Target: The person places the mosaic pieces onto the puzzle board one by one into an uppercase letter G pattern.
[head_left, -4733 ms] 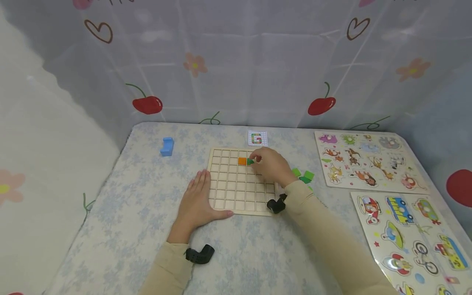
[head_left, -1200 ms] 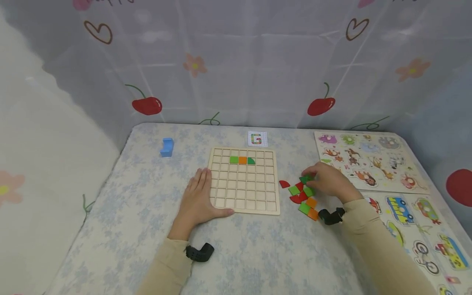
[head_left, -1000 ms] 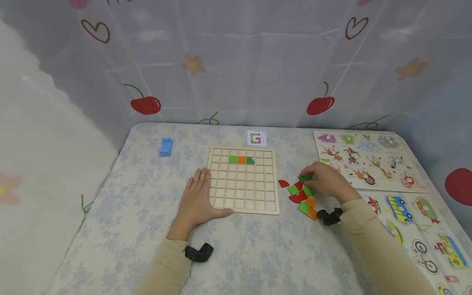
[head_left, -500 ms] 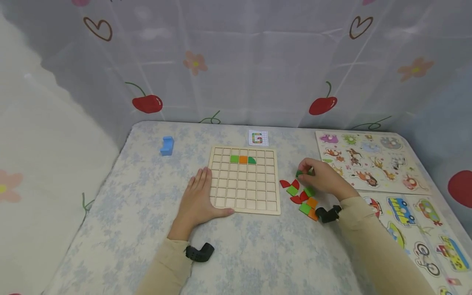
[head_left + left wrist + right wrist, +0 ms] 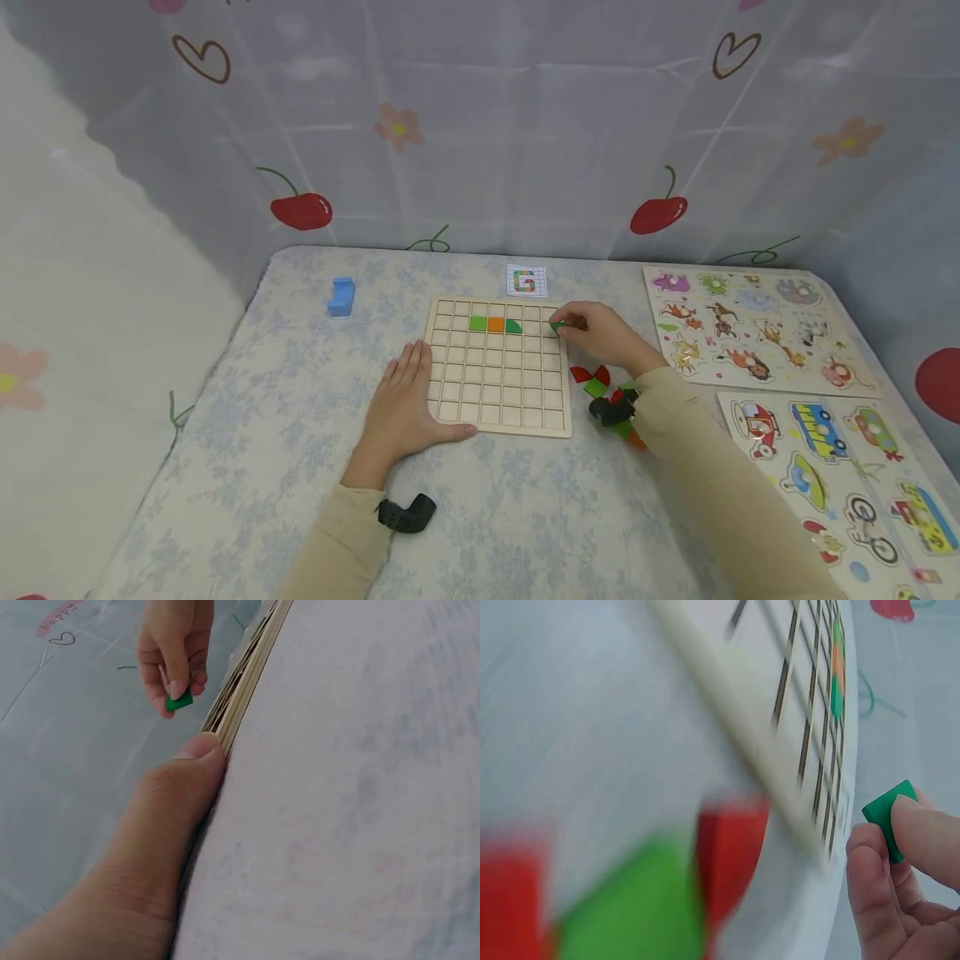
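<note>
My right hand (image 5: 600, 333) pinches a dark green quarter-circle tile (image 5: 886, 817) between thumb and fingers, over the right edge of a wooden grid board (image 5: 491, 392). In the upper part of that board lie a light green square tile (image 5: 477, 323), an orange square tile (image 5: 496, 324) and another dark green quarter-circle tile (image 5: 513, 326), side by side in one row. My left hand (image 5: 401, 408) lies with straight fingers along the board's left edge, its thumb at the front left corner. In the left wrist view the thumb (image 5: 161, 802) touches the board's rim.
Right of the board lies a loose pile of red, green and orange tiles (image 5: 596, 387), partly hidden by the right wrist camera. A small pattern card (image 5: 527, 281) lies behind the board. Two picture puzzle boards (image 5: 757, 325) lie at the right, a blue block (image 5: 341, 297) at the far left.
A light green tile now sits left of the orange one. My right hand has taken a dark green tile from the pile and moved left to the board. The left hand stays put.
</note>
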`<action>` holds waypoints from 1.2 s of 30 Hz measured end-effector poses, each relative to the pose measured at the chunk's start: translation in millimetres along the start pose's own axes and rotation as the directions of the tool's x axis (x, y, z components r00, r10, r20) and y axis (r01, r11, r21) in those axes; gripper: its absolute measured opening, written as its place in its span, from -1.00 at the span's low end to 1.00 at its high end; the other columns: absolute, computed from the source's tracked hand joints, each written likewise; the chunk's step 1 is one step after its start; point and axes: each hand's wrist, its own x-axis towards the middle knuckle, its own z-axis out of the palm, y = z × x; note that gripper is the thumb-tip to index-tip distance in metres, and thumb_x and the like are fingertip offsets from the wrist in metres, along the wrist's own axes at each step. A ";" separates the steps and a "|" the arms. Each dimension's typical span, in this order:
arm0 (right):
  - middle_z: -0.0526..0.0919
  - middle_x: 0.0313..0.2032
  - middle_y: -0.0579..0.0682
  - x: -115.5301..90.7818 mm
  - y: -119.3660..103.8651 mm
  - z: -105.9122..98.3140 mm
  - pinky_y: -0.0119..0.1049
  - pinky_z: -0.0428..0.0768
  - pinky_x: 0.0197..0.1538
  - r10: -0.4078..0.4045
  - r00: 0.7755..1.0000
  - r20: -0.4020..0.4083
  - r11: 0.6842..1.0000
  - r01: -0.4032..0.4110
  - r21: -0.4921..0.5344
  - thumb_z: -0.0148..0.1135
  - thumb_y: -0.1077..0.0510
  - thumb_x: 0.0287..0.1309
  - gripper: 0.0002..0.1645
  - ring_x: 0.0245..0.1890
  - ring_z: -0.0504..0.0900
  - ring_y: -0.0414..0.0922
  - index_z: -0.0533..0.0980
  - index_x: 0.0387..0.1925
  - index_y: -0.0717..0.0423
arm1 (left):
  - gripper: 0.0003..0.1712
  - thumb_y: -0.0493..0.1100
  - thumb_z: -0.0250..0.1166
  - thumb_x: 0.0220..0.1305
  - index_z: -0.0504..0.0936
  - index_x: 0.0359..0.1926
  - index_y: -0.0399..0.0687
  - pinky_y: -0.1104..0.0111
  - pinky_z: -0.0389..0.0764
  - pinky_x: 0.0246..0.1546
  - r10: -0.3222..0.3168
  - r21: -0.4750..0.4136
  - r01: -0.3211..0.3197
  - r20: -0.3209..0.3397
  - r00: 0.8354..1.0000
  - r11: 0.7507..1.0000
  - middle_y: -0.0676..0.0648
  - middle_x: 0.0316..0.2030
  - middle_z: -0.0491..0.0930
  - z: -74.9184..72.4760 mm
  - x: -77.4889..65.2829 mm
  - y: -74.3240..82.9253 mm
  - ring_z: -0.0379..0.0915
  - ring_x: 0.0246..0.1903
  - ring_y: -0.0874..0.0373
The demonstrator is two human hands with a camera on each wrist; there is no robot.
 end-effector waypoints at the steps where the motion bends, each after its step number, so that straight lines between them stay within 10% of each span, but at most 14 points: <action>1: 0.62 -0.08 0.08 5.4 -5.4 4.3 -0.12 0.58 0.04 0.001 1.000 0.002 1.000 -0.001 0.010 0.19 0.18 0.37 -0.76 -0.09 0.54 0.00 0.60 0.01 0.10 | 0.73 0.86 0.09 -0.36 -0.26 0.58 -0.17 0.05 -0.16 0.58 -0.003 0.001 0.003 0.004 1.000 1.000 -0.13 0.60 -0.26 -0.1 0.0 -0.4 -0.37 0.60 0.01; 16: 0.62 -0.06 0.01 63.3 -79.1 66.3 -0.14 0.57 0.10 -0.082 0.995 0.059 0.995 0.078 0.054 0.16 0.21 0.39 -0.82 -0.02 0.56 -0.05 0.57 -0.03 0.07 | 0.73 0.89 0.02 -0.37 -0.29 0.58 -0.13 0.08 -0.16 0.59 -0.011 0.018 0.011 0.019 1.000 1.000 -0.12 0.60 -0.27 -0.3 -2.6 -2.0 -0.40 0.59 0.05; 36: 0.55 -0.05 -0.01 81.4 -91.0 86.4 -0.20 0.56 0.07 -0.113 0.991 0.066 0.981 0.122 -0.149 0.21 0.17 0.36 -0.79 -0.07 0.53 -0.08 0.62 -0.02 0.01 | 0.73 0.88 0.05 -0.38 -0.28 0.58 -0.13 0.12 -0.17 0.59 -0.007 0.028 0.006 0.016 1.000 1.000 -0.11 0.60 -0.27 0.0 1.4 -2.7 -0.40 0.59 0.08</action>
